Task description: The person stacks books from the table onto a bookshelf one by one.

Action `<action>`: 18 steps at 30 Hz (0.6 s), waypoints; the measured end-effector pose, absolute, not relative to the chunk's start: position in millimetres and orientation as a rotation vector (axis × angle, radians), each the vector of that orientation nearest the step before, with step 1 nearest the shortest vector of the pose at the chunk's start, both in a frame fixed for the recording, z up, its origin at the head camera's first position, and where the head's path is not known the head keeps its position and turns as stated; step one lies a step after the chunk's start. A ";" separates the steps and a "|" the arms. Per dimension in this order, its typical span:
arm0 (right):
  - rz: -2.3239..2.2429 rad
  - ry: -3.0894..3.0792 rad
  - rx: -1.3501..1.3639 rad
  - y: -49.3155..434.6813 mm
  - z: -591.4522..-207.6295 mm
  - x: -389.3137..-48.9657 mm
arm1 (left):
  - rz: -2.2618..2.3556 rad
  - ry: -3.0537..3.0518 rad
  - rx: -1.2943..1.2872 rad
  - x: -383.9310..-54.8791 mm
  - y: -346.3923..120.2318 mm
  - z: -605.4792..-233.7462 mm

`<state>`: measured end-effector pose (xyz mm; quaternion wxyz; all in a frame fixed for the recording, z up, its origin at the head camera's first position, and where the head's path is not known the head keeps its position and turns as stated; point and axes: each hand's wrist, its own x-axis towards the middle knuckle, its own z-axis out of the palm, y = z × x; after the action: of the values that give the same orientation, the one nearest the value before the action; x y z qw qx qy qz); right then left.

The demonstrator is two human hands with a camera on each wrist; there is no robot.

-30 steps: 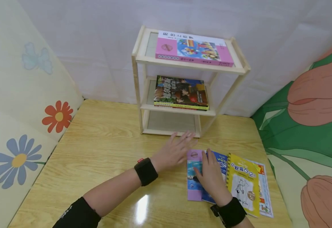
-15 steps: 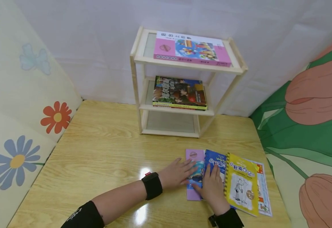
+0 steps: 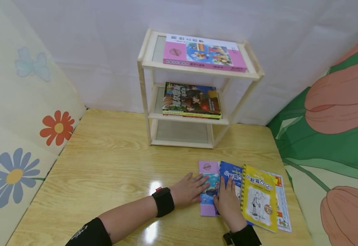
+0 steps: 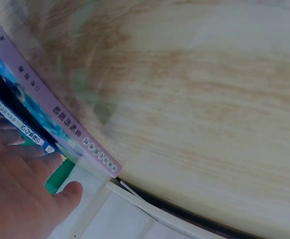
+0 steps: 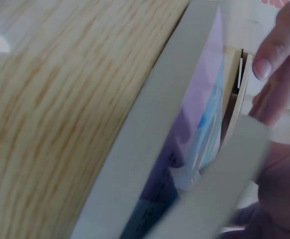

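A pink book with a blue sea picture (image 3: 207, 205) lies on the table, partly under a blue ring-bound book (image 3: 229, 168). My left hand (image 3: 187, 190) reaches over the pink book's left edge, fingers spread and fairly straight. In the left wrist view, the pink book's lettered spine (image 4: 55, 107) runs alongside that hand. On the blue book rests my right hand (image 3: 229, 206), its fingers extended and pointing away from me. Overlapping to the right are a yellow ring-bound book (image 3: 260, 194) and a white-edged book with coloured pictures (image 3: 284, 208).
Behind the books stands a three-tier wooden shelf (image 3: 182, 144). A thick pink-and-white book (image 3: 209, 54) lies on its top tier, and a stack of dark-covered books (image 3: 192, 99) on the middle one. Bare table (image 3: 105, 153) extends left. Printed cloth hangs around.
My left hand has come back from near the shelf's foot onto the pink book. My right hand has drawn slightly toward me over the blue book. The books have hardly moved.
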<state>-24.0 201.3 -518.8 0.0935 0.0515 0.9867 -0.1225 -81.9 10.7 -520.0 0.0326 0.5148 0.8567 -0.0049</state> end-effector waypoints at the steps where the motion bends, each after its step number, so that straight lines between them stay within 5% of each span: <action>1: -0.385 2.928 0.163 201.6 -518.7 -24.3 | -0.013 2.640 1.583 -81.7 11.1 -518.5; 18: -0.729 2.931 0.043 183.3 -499.8 -17.3 | -0.122 2.827 1.634 -93.4 12.7 -512.1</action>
<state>-17.3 183.3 -499.8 0.0605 0.0141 0.9686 -0.2408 -93.4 12.7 -512.1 -0.0626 0.4991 0.8635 -0.0371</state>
